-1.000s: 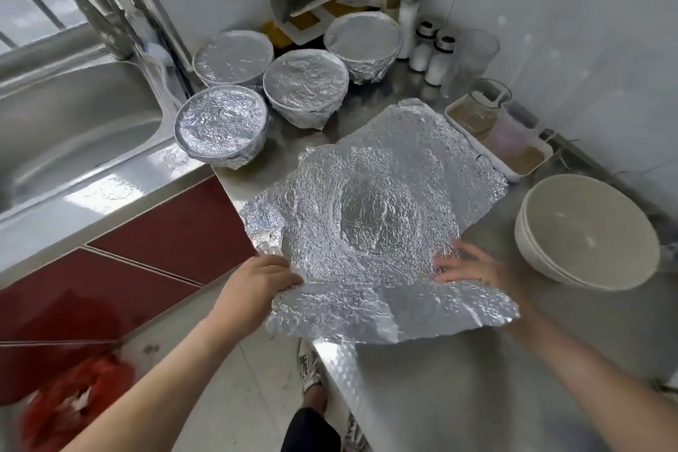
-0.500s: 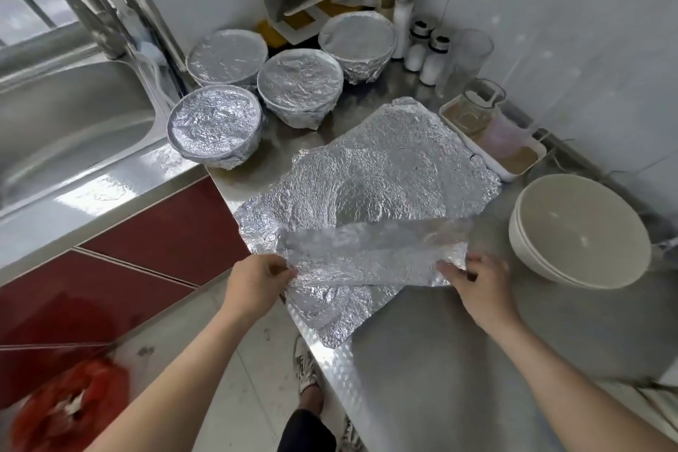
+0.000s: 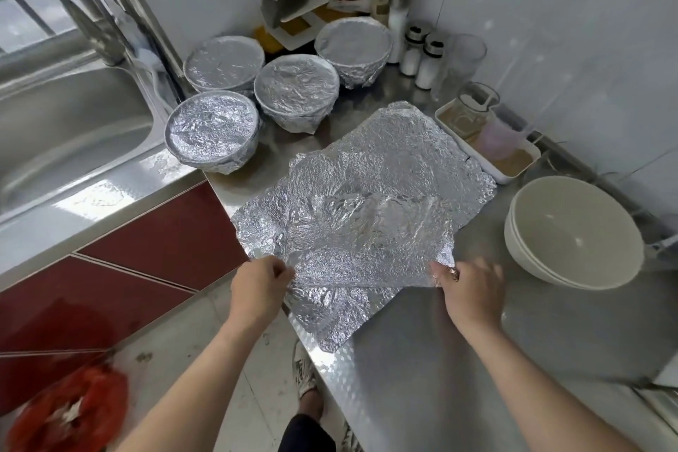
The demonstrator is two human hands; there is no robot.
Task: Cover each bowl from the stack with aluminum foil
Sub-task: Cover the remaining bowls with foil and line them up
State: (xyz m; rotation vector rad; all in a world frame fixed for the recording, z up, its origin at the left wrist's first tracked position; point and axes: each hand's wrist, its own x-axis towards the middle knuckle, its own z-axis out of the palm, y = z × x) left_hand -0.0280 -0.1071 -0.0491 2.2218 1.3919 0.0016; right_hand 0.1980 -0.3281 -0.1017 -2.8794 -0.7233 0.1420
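Crumpled aluminum foil sheets [image 3: 370, 216] lie stacked on the steel counter. My left hand [image 3: 258, 290] pinches the near left corner of the top sheet, and my right hand [image 3: 467, 290] pinches its near right corner, lifting that edge off the sheet below. A stack of cream bowls [image 3: 572, 231] stands uncovered to the right of the foil. Several foil-covered bowls sit behind: one at the front left [image 3: 212, 130], one in the middle [image 3: 296, 92], one at the back left [image 3: 223, 62] and one at the back right [image 3: 354, 48].
A steel sink [image 3: 66, 128] lies to the left. A white tray [image 3: 488, 161] with jars stands behind the foil at the right, with salt shakers [image 3: 420, 59] and a corner rack [image 3: 293, 4] by the wall. A red bag [image 3: 66, 411] sits on the floor.
Both hands have taken the near edge of the top foil sheet and raised it from the sheets under it; before, they rested flat on the foil's near edge.
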